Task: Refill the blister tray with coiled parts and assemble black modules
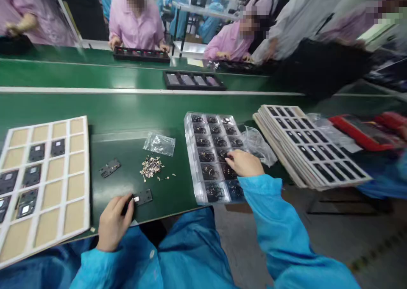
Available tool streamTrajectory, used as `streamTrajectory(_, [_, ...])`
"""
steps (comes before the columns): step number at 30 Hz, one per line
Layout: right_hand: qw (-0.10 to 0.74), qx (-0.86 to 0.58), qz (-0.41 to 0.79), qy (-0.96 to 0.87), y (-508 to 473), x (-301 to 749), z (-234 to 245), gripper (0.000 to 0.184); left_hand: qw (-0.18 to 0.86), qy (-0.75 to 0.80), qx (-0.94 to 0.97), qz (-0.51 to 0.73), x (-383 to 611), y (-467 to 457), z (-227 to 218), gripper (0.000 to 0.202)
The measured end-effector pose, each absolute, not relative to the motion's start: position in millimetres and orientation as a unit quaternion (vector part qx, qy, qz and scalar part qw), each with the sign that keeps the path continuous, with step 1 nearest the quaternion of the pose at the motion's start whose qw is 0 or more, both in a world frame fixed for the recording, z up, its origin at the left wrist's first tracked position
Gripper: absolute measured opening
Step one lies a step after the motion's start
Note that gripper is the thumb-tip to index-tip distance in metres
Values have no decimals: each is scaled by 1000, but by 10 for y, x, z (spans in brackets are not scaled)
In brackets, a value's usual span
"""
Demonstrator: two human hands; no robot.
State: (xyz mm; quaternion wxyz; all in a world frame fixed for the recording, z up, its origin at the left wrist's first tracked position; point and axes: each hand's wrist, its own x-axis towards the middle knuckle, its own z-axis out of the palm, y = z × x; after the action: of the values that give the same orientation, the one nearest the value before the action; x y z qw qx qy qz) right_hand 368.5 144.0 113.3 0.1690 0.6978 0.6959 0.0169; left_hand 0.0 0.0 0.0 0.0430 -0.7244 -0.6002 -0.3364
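Note:
My left hand [115, 221] is closed by the table's front edge, its thumb and fingers pinching the near end of a flat black electronic part [143, 197] with a small white patch. My right hand [244, 163] reaches into a clear plastic tray [191, 164], fingertips bent down over a compartment in its right column. Small dark parts in thin tangled strands fill the tray's compartments. Whether the fingertips hold one of these is too small to tell. Between the hands lies a pile of tiny pale and coppery pieces [151, 167], with another black part [110, 168] to its left.
On the left lies a white-gridded tray [87, 174] with several black parts. A small clear bag [159, 144] sits behind the pile. At right are a crumpled bag [259, 144] and a stack of loaded trays [280, 155]. A black tray [194, 81] stands beyond; people sit opposite.

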Motion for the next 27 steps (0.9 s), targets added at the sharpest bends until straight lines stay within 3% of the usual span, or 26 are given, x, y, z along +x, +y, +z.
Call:
streamTrajectory(17, [130, 688, 10, 714, 1589, 3765, 1078, 19, 48, -602, -718, -347, 13, 2, 58, 23])
streamTrajectory(27, [-82, 704, -43, 704, 1541, 4061, 1185, 16, 38, -601, -715, -355, 15, -11, 46, 22])
